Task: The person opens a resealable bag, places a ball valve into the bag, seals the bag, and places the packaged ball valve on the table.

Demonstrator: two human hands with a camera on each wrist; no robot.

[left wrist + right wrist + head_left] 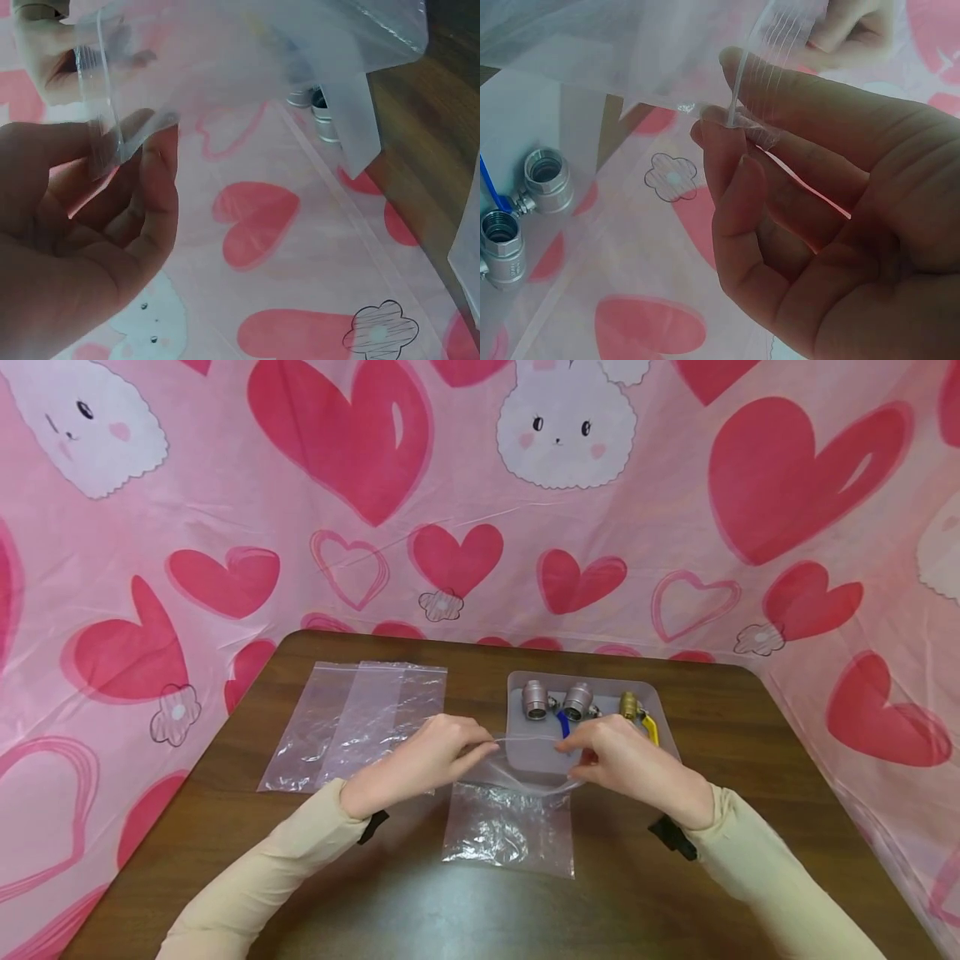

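A clear zip bag [510, 827] hangs between both hands over the front middle of the table. At its top left corner my left hand [431, 756] pinches the zip edge between thumb and fingers. My right hand [626, 764] pinches the opposite top corner. The zip strip of the bag [739, 75] runs between the hands in the right wrist view, with fine ridges beside it. Whether the bag's mouth is parted is hard to tell. Behind the bag, a translucent plastic tray [517, 760] holds two silver ball valves [536, 700] and a brass ball valve [630, 703].
More clear zip bags [352, 718] lie overlapping on the left of the brown wooden table [375, 893]. One silver valve has a blue lever [563, 725]; the brass valve has a yellow lever [650, 729]. A pink heart-patterned cloth [465, 460] hangs around the table's back and sides.
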